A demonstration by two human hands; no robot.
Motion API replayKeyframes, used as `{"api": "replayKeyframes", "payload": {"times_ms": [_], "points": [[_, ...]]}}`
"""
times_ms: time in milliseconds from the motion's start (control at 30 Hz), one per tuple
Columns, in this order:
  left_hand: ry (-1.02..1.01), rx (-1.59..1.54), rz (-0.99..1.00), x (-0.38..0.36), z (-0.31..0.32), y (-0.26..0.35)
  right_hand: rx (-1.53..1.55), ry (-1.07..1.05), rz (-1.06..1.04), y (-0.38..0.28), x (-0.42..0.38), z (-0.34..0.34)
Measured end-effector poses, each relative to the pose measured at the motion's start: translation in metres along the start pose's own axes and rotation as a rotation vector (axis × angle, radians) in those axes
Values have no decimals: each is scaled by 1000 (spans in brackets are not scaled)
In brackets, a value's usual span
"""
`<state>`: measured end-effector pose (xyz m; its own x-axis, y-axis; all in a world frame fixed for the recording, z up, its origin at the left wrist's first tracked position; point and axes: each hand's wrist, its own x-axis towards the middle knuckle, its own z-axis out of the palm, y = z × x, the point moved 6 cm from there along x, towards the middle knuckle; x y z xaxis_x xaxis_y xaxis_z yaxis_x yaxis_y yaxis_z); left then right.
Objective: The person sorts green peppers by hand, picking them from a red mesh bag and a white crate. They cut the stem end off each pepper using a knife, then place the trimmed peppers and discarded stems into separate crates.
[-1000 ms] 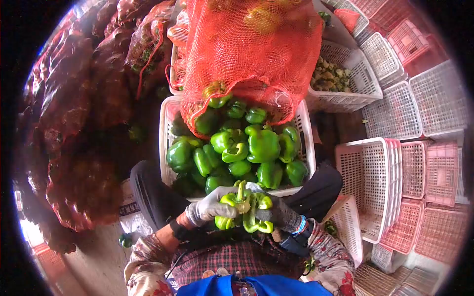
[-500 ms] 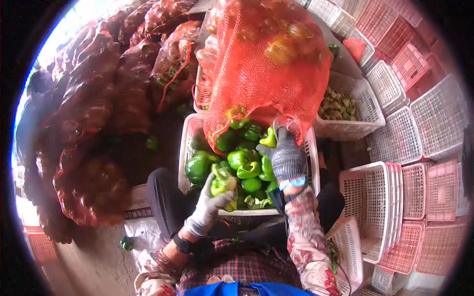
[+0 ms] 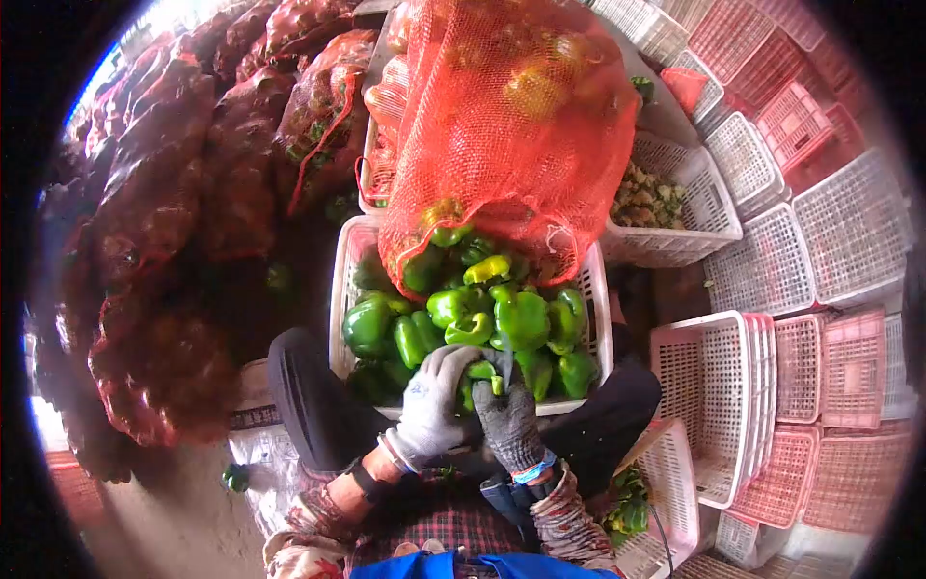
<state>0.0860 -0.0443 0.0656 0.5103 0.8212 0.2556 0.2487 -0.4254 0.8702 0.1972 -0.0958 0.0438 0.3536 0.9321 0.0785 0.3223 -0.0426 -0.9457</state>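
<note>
In front of my lap, my left hand (image 3: 436, 400), in a light grey glove, is closed around a green bell pepper (image 3: 476, 374). Its stem points toward my right hand (image 3: 508, 425), which wears a dark grey glove and touches the pepper's side. A thin grey blade, apparently a small knife (image 3: 505, 355), sticks up from the right fingers; its handle is hidden. Just beyond both hands, a white plastic crate (image 3: 340, 323) is full of green peppers (image 3: 522, 320). One yellow-green pepper (image 3: 487, 269) lies among them near the mouth of a red mesh sack (image 3: 511, 145).
The sack leans over the crate's far side, with peppers inside. Filled mesh sacks (image 3: 159, 183) are piled at left. A crate of trimmings (image 3: 725, 217) stands back right, and stacked crates (image 3: 714, 405) line the right. A low crate (image 3: 680, 482) holds green pieces beside my leg.
The pale, broken pepper has left my left hand, which now holds a green one. My right hand has come back from the sack's mouth to meet it. The yellow-green pepper lies on the pile.
</note>
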Motion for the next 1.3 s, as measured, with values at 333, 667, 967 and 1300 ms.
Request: {"api": "replayKeyframes", "payload": {"times_ms": [333, 667, 967, 1300], "points": [[-180, -1032, -602, -35, 59, -42, 802, 7, 436, 100, -31, -3], [-123, 611, -184, 4, -37, -54, 68, 263, 172, 19, 139, -190], [-219, 718, -32, 80, -13, -65, 188, 273, 87, -2, 134, -177], [88, 770, -301, 200, 4, -126, -605, -78, 162, 110, -14, -108]]}}
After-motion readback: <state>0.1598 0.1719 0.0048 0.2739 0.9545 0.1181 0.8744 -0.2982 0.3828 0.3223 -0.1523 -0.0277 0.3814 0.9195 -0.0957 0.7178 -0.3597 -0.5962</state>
